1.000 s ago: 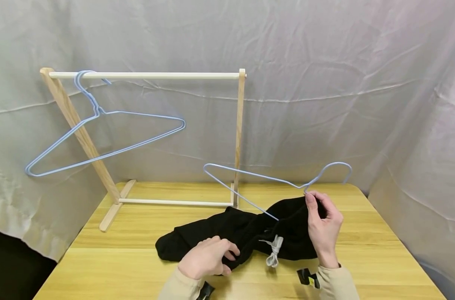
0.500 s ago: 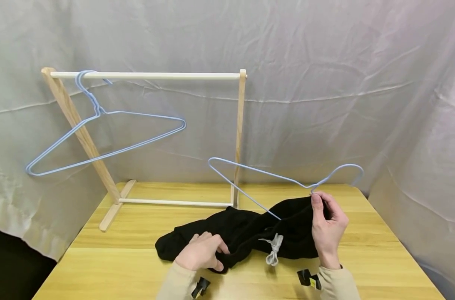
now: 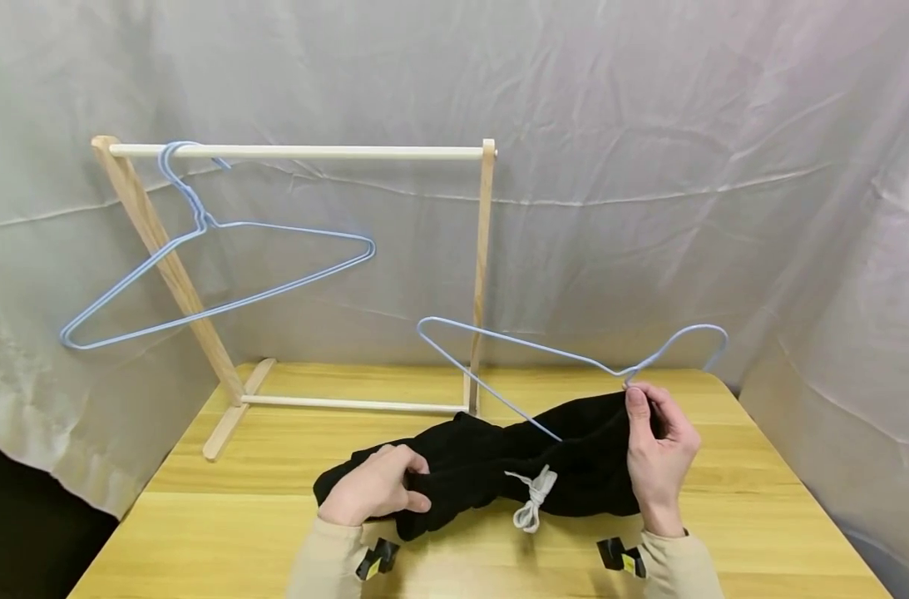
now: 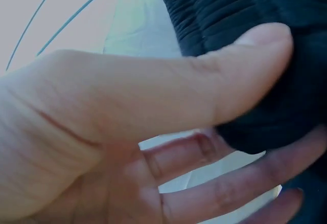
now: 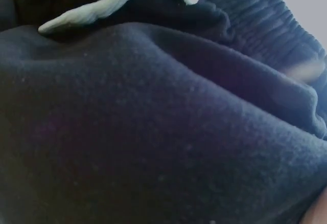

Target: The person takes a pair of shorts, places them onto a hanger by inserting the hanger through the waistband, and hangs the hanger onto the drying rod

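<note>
Black pants (image 3: pixel 469 466) with a gathered elastic waist lie bunched on the table, their pale drawstring (image 3: pixel 531 507) tied in a bow at the front. My left hand (image 3: pixel 375 487) holds the left part of the waistband, the thumb (image 4: pixel 245 75) over the cloth and the fingers behind it in the left wrist view. A light blue wire hanger (image 3: pixel 529 341) has its right part inside the waist; its left end and hook stick out above. At the hanger's neck my right hand (image 3: pixel 658 453) pinches the right side of the waistband. Dark cloth (image 5: pixel 153 132) fills most of the right wrist view.
A wooden rack (image 3: pixel 487 249) with a white top rail (image 3: pixel 312 152) stands at the back left. Blue hangers (image 3: pixel 222 309) hang from the rail's left end. Grey curtains (image 3: pixel 611 166) surround the wooden table (image 3: pixel 753 499).
My left hand has moved left, drawing the left waistband and the bow with it. My right hand and the hanger have shifted slightly right.
</note>
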A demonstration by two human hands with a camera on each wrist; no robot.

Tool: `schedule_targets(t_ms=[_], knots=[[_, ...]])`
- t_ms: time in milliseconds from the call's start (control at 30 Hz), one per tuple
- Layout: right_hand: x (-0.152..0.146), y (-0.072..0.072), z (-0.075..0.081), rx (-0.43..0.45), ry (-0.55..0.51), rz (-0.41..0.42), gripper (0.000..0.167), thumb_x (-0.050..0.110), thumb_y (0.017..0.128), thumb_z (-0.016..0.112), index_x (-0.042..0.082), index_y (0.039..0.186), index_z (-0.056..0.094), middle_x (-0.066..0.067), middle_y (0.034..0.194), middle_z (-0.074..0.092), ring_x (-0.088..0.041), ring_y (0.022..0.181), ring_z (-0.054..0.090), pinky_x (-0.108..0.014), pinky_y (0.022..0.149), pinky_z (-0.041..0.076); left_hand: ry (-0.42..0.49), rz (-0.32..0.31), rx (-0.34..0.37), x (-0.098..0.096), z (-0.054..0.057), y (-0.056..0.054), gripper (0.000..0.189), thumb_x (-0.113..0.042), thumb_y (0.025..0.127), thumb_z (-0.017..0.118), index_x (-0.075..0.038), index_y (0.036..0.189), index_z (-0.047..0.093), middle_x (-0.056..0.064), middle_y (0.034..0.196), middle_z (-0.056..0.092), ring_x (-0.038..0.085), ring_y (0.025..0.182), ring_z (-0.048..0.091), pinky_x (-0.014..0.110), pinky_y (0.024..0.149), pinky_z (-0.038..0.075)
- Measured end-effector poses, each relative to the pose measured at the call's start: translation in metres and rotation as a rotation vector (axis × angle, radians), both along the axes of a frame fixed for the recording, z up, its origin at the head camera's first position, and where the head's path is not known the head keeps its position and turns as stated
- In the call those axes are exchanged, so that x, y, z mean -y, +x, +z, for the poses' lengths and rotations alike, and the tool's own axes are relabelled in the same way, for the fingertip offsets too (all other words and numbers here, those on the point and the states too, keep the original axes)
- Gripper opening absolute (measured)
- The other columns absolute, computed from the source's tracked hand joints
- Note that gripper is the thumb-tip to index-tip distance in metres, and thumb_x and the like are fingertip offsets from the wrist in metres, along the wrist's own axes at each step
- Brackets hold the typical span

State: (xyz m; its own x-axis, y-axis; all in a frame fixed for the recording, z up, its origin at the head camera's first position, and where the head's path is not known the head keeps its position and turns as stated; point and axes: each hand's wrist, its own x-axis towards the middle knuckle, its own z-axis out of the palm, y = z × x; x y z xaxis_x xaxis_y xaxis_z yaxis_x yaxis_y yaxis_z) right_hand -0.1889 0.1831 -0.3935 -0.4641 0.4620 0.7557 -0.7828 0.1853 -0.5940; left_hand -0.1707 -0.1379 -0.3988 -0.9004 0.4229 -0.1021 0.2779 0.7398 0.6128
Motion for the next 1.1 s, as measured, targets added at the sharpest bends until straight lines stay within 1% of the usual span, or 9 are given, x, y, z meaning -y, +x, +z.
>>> schedule_targets(t_ms=[133,267,400,500,633,767,867,933,1100], knots=[[0.000,0.000,0.000,-0.010,-0.011,0.020,0.007,-0.018,0.089,0.060,-0.025,0.089,0.062,0.006,0.087,0.075,-0.002,0.082,0.068,-0.013,0.075,0.052,0.025,0.018,-0.038,0.005,0.002,-0.001,0.022,-0.019,0.078,0.086,-0.012,0.093,0.072,0.001,0.086,0.066,0.015,0.072,0.052,0.033,0.070,0.046],[-0.001,-0.001,0.000,-0.016,-0.031,0.054,0.006,-0.018,0.088,0.061,-0.023,0.088,0.064,0.005,0.086,0.075,-0.003,0.080,0.069,-0.012,0.074,0.053,0.056,0.063,-0.089,0.010,0.003,-0.003,0.019,-0.023,0.080,0.084,-0.014,0.090,0.071,-0.001,0.084,0.068,0.010,0.069,0.053,0.027,0.066,0.045],[-0.003,-0.001,0.001,-0.020,-0.032,0.089,0.006,-0.019,0.087,0.061,-0.021,0.088,0.067,0.004,0.085,0.076,-0.003,0.079,0.070,-0.012,0.073,0.053,0.086,0.075,-0.213,0.016,0.003,-0.005,0.023,-0.025,0.086,0.079,-0.008,0.099,0.073,0.005,0.098,0.075,0.009,0.074,0.059,0.028,0.072,0.051],[-0.005,-0.001,0.001,-0.020,-0.008,0.106,0.006,-0.020,0.087,0.061,-0.021,0.088,0.067,0.004,0.085,0.076,-0.002,0.079,0.070,-0.012,0.073,0.053,0.125,0.098,-0.291,0.017,0.003,-0.006,0.022,-0.024,0.091,0.073,-0.006,0.104,0.072,0.008,0.105,0.076,0.013,0.082,0.065,0.031,0.078,0.054],[-0.007,-0.001,0.000,-0.013,0.018,0.123,0.009,-0.022,0.085,0.060,-0.019,0.088,0.069,0.004,0.085,0.077,-0.002,0.078,0.070,-0.011,0.072,0.053,0.198,0.161,-0.362,0.016,0.003,-0.006,0.015,-0.019,0.094,0.070,-0.008,0.104,0.071,0.009,0.109,0.074,0.020,0.086,0.070,0.030,0.077,0.055],[-0.010,-0.001,-0.001,-0.007,0.023,0.168,0.013,-0.023,0.085,0.060,-0.017,0.088,0.071,0.003,0.085,0.077,-0.002,0.077,0.070,-0.011,0.071,0.053,0.257,0.210,-0.457,0.014,0.004,-0.008,0.010,-0.014,0.093,0.070,-0.010,0.101,0.071,0.007,0.106,0.073,0.019,0.086,0.066,0.027,0.074,0.054],[-0.012,-0.001,-0.001,-0.002,0.032,0.202,0.014,-0.023,0.085,0.059,-0.015,0.088,0.071,0.002,0.085,0.076,-0.002,0.075,0.068,-0.011,0.069,0.052,0.286,0.229,-0.524,0.014,0.005,-0.009,0.007,-0.011,0.092,0.070,-0.009,0.100,0.070,0.006,0.102,0.072,0.017,0.086,0.063,0.026,0.073,0.052],[-0.014,-0.001,-0.002,0.003,0.042,0.214,0.015,-0.023,0.085,0.059,-0.015,0.088,0.071,0.002,0.084,0.076,-0.001,0.073,0.067,-0.011,0.068,0.051,0.300,0.232,-0.562,0.014,0.005,-0.010,0.007,-0.010,0.093,0.070,-0.009,0.099,0.070,0.005,0.100,0.071,0.015,0.086,0.062,0.025,0.073,0.052],[-0.018,-0.001,-0.003,0.025,0.078,0.226,0.016,-0.023,0.084,0.060,-0.014,0.088,0.072,0.003,0.084,0.076,0.000,0.073,0.067,-0.010,0.066,0.050,0.343,0.232,-0.666,0.014,0.005,-0.012,0.009,-0.008,0.093,0.069,-0.008,0.102,0.068,0.003,0.097,0.067,0.009,0.078,0.052,0.023,0.071,0.047]])
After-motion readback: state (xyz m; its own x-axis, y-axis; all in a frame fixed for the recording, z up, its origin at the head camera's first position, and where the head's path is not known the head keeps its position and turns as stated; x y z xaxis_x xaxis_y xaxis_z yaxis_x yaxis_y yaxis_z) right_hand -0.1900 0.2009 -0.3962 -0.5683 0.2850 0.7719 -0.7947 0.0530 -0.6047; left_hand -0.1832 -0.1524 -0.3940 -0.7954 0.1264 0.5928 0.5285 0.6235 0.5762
